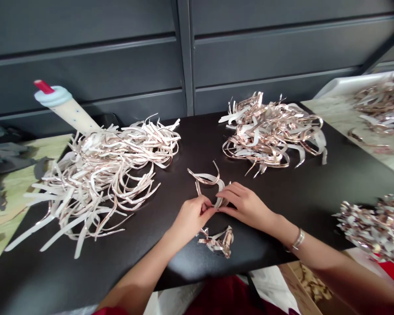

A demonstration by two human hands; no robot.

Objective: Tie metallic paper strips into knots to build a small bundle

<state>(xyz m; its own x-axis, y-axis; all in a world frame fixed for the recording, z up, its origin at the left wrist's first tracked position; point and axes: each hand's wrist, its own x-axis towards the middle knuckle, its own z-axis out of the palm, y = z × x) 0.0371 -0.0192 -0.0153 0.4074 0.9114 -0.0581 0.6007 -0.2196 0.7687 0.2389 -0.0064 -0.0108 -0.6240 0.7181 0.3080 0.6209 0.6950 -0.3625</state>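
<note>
In the head view, my left hand [194, 215] and my right hand [244, 204] meet over the middle of the black table. Both have their fingertips pinched on a few thin, curled strips [220, 188], pale on one side and shiny rose-gold on the other. Some strip ends spread out beyond my fingers toward the back. Just below my hands lies a small heap of strip scraps [218, 241]. A large pile of long strips [118, 162] spreads to the left. Another tangled pile [272, 133] sits at the back right. My fingertips partly hide the pinched ends.
A pale cylinder with a light-blue top and red tip [68, 107] leans behind the left pile. Far right is a mound of short scraps [377, 227], with more strips [387, 105] behind it. A cardboard box [298, 284] stands below the front edge. Dark panels [124, 61] rise behind the table.
</note>
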